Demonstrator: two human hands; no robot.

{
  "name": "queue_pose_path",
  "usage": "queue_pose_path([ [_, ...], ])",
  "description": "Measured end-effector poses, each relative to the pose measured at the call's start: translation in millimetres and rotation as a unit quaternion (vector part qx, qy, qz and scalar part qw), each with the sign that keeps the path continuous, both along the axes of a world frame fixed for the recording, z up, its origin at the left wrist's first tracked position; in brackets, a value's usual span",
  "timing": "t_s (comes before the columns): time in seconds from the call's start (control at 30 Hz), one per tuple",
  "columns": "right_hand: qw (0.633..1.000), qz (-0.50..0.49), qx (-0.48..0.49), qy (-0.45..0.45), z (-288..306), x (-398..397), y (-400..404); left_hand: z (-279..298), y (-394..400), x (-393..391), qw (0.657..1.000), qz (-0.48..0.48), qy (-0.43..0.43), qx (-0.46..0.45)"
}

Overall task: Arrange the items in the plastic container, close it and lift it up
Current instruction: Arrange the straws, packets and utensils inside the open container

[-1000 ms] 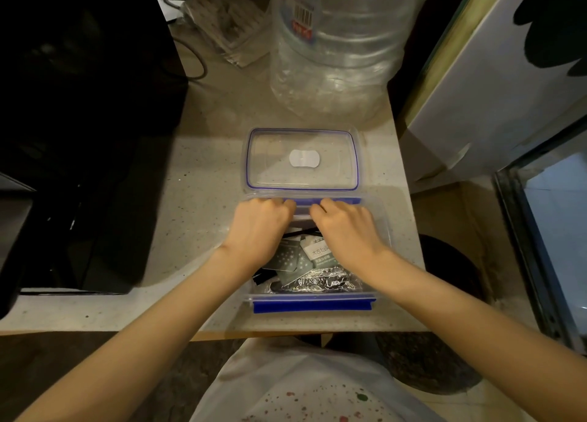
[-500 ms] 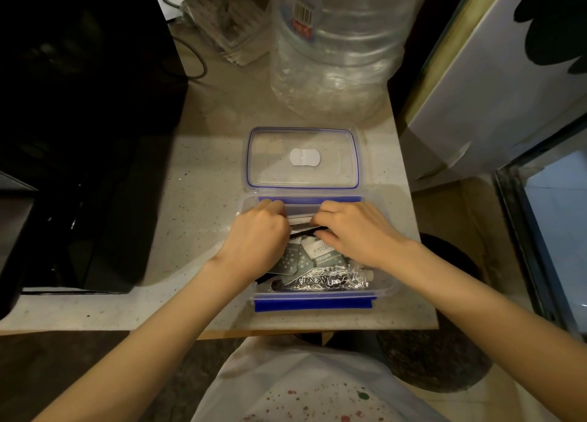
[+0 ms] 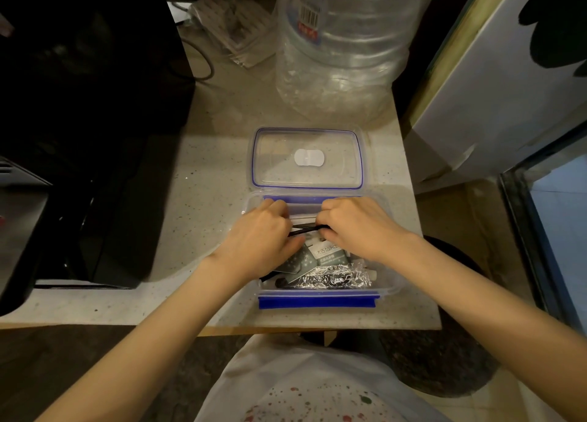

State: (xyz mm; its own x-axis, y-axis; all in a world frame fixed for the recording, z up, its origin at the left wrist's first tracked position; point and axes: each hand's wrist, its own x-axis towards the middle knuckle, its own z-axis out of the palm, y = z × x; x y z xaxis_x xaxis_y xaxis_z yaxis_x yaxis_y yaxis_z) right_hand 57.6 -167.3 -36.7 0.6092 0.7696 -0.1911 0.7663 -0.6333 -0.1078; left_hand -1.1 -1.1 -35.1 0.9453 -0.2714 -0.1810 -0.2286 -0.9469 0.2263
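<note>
A clear plastic container (image 3: pixel 389 282) with blue clips stands open near the counter's front edge. Its clear lid (image 3: pixel 307 158), blue-rimmed with a white tab in the middle, lies flat just behind it. Inside are grey sachets (image 3: pixel 324 254), a crinkled foil packet (image 3: pixel 333 278) and a thin black cable (image 3: pixel 306 229). My left hand (image 3: pixel 262 234) and my right hand (image 3: pixel 359 224) are both down in the container's far half, fingers curled, each pinching an end of the black cable between them. What lies under the hands is hidden.
A big clear water jug (image 3: pixel 340 46) stands behind the lid. A black appliance (image 3: pixel 85 129) fills the counter's left side. A power strip with cord (image 3: pixel 232 30) lies at the back. A white cabinet (image 3: pixel 495 81) is on the right, past the counter (image 3: pixel 203 180) edge.
Both hands pulled back slightly from the container's far wall and drew apart. A black cable now shows stretched between them.
</note>
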Motion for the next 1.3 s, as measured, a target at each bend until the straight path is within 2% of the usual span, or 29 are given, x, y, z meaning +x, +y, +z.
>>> queue_pose_path([
  [0.17,1.0,-0.025,0.009,-0.003,-1,0,2,9,-8,-17,0.997,0.023,-0.069,0.012],
  [0.3,0.999,-0.051,0.018,0.008,-2,-3,3,13,-15,-32,0.994,0.087,-0.053,-0.05],
  [0.6,0.994,-0.067,0.08,0.03,10,-12,-8,5,-22,-24,0.994,0.047,0.036,0.095],
  [0.8,0.992,-0.053,-0.001,0.111,10,-16,-14,7,-22,-20,0.991,-0.01,0.054,0.122],
  [1.07,0.992,-0.051,-0.015,0.111,11,-16,-12,8,-13,-20,0.995,-0.053,0.043,0.073],
  [1.2,0.987,-0.077,0.01,0.142,10,-15,-14,9,-12,-22,0.997,-0.059,0.028,0.044],
  [1.3,0.97,-0.128,0.05,0.2,12,-13,-19,10,-13,-22,0.998,-0.061,0.014,0.002],
])
